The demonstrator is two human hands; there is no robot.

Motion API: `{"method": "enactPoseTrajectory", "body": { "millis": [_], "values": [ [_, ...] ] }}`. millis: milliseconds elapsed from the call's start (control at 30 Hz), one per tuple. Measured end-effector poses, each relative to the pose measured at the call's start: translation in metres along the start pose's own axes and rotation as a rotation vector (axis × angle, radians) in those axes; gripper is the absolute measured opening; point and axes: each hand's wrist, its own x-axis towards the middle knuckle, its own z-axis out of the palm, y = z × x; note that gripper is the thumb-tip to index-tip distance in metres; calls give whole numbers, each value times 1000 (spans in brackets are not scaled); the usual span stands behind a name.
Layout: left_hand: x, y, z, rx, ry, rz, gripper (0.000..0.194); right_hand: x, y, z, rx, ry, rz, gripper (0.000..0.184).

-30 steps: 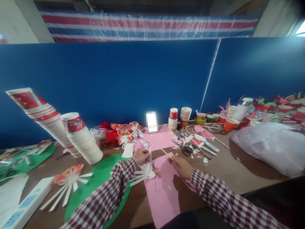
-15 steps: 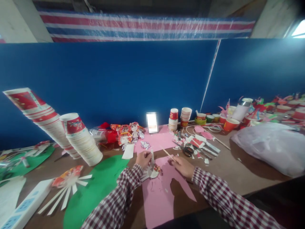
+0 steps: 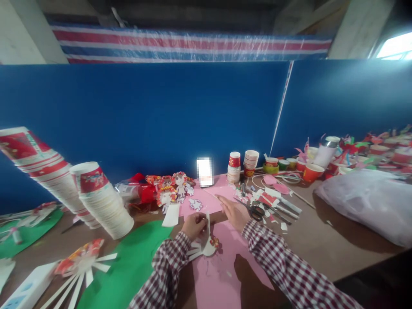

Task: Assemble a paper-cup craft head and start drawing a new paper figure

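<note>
My left hand (image 3: 194, 225) is closed on a paper cup cut into white strips (image 3: 205, 246), pinching one upright strip above a pink paper sheet (image 3: 222, 266). Close beside it on the right, my right hand (image 3: 234, 211) has its fingers curled round a thin wooden stick (image 3: 215, 196) that points up and to the left. Both sleeves are red and white check.
Leaning stacks of paper cups (image 3: 99, 199) stand at the left beside a green sheet (image 3: 128, 266). Another cut cup (image 3: 79, 264) lies at front left. Scissors (image 3: 257, 211), paper scraps and small cups (image 3: 249, 161) sit behind my right hand. A white plastic bag (image 3: 367, 201) fills the right.
My right hand has moved left and forward with the stick, closer to my left hand. The left hand has shifted slightly right with the cut cup. The view has tilted.
</note>
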Motion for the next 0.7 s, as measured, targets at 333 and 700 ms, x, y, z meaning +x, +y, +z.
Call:
{"method": "enactPoseTrajectory", "body": {
  "millis": [333, 700],
  "values": [
    [-4, -8, 12, -94, 77, 32, 19, 3, 9, 23, -244, 76, -70, 30],
    [-1, -17, 7, -193, 98, 22, 30, 1, 11, 26, -114, 78, -161, 24]
  ]
}}
